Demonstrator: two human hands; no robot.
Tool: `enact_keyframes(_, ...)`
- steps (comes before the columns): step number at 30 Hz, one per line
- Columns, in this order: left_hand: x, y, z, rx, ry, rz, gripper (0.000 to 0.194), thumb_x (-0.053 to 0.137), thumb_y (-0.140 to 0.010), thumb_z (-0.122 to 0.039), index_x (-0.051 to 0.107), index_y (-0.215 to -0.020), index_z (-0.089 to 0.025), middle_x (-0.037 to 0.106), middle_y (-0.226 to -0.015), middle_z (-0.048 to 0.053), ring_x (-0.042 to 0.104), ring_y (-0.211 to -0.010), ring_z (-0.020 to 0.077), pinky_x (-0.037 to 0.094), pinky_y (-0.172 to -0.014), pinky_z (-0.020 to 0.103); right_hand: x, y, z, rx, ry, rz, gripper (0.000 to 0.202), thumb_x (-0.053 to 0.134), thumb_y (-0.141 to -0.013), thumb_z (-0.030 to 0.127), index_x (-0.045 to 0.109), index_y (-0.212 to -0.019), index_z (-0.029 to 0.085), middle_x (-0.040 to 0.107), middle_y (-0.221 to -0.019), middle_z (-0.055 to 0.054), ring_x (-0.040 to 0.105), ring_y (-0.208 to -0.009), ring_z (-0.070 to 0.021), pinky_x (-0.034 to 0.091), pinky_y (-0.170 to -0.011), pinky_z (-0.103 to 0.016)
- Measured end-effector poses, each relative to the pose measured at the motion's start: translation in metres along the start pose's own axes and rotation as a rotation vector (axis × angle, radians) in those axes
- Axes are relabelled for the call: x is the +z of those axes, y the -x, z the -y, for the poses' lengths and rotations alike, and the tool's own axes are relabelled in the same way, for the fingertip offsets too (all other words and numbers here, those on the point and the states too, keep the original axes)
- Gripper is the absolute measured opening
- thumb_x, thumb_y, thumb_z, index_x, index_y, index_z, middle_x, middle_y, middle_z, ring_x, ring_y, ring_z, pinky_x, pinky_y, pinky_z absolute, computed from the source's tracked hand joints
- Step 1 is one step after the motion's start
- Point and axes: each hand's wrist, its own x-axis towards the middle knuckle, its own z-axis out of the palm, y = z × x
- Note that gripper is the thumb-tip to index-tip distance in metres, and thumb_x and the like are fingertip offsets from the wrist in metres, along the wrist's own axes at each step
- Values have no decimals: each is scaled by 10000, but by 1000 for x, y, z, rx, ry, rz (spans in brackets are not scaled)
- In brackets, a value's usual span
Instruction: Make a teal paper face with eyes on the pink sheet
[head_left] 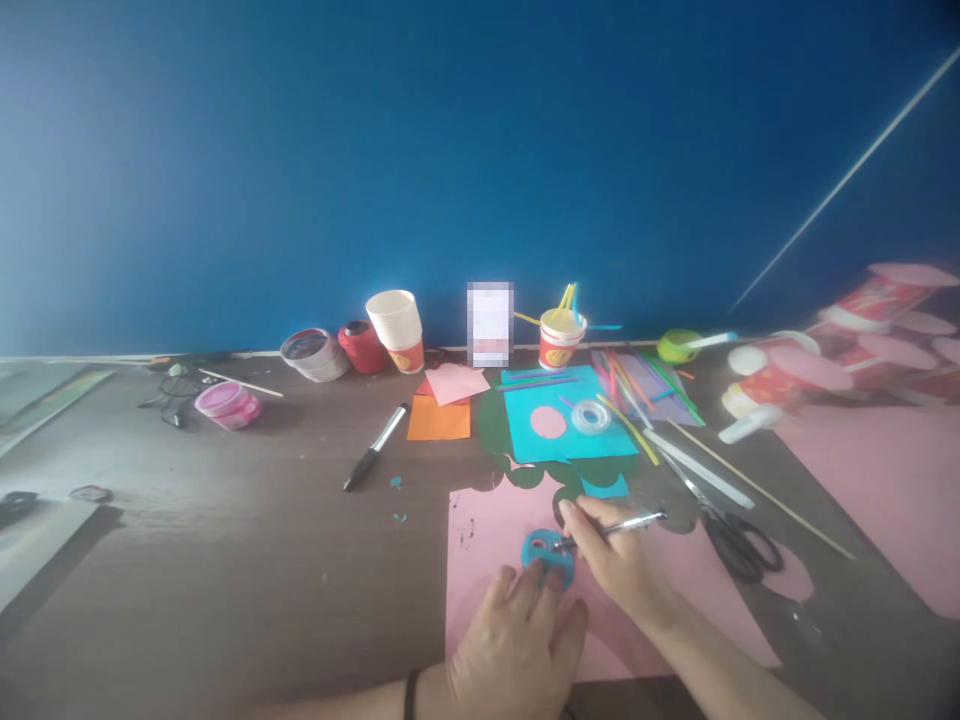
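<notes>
A small round blue piece (pixel 536 546) with openings in it lies on a large pink sheet (pixel 480 560). My left hand (pixel 519 635) is spread flat, its fingertips resting on the lower edge of the blue piece. To the right, my right hand (pixel 619 560) is closed around a silver pen (pixel 637 521), whose tip touches or hovers just over the blue piece. Above the hands lie a turquoise sheet (pixel 521 440) and dark green scalloped paper (pixel 491 425). A pink paper circle (pixel 548 422) and a tape roll (pixel 591 416) rest on the turquoise sheet.
Black-handled scissors (pixel 739 545) and a thin stick (pixel 772 495) lie at right. A black marker (pixel 376 447) is at left. Stacked cups (pixel 396 325) and a cup with strips (pixel 562 340) stand by the blue wall. Red-and-pink cup pieces (pixel 855 350) sit at far right.
</notes>
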Motion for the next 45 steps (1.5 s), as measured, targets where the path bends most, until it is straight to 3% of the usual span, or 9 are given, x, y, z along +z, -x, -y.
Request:
enact_keyframes(4, 0, 0, 1, -1, -9, -9, 246, 467, -855, -243, 565, -1079, -209, 570, -1139, 104, 529, -996, 258, 348, -797, 397, -1, 0, 0, 49, -32, 14, 377, 402, -898, 372, 502, -588, 183, 508, -493, 30, 495, -466, -101, 386, -486, -202)
enact_keyframes(12, 1, 2, 0, 9, -30, 41, 256, 462, -861, -256, 550, -1100, -225, 553, -1164, 99, 512, -1036, 263, 345, -815, 398, -2, 0, 3, 17, -12, -8, 382, 415, -889, 375, 507, -571, 185, 482, -451, 35, 476, -450, -102, 380, -472, -202)
enact_keyframes(23, -3, -1, 0, -14, 1, -4, 235, 473, -847, -230, 567, -1061, -207, 585, -1108, 100, 532, -996, 260, 352, -796, 393, -1, -1, 0, 42, 6, -1, 381, 411, -892, 372, 487, -565, 191, 425, -435, 50, 459, -444, -105, 357, -480, -217)
enact_keyframes(36, -1, 1, 0, 6, -30, 56, 262, 462, -859, -267, 543, -1103, -220, 553, -1157, 98, 508, -1040, 263, 342, -820, 397, -1, -1, 0, 56, -14, -35, 380, 412, -890, 384, 482, -572, 190, 467, -463, 37, 471, -441, -104, 376, -468, -211)
enact_keyframes(41, 0, 2, -1, -17, -30, 33, 242, 463, -863, -238, 552, -1087, -229, 557, -1156, 89, 513, -1031, 257, 336, -824, 400, -1, -1, 1, 42, 5, -29, 381, 413, -888, 377, 476, -559, 195, 413, -421, 49, 450, -426, -106, 371, -465, -212)
enact_keyframes(45, 0, 2, -1, -6, -33, 45, 247, 466, -858, -244, 555, -1088, -222, 554, -1161, 93, 512, -1026, 257, 337, -821, 397, -2, 0, 0, 60, -22, -57, 358, 413, -891, 375, 480, -589, 194, 463, -462, 40, 472, -440, -106, 384, -474, -211)
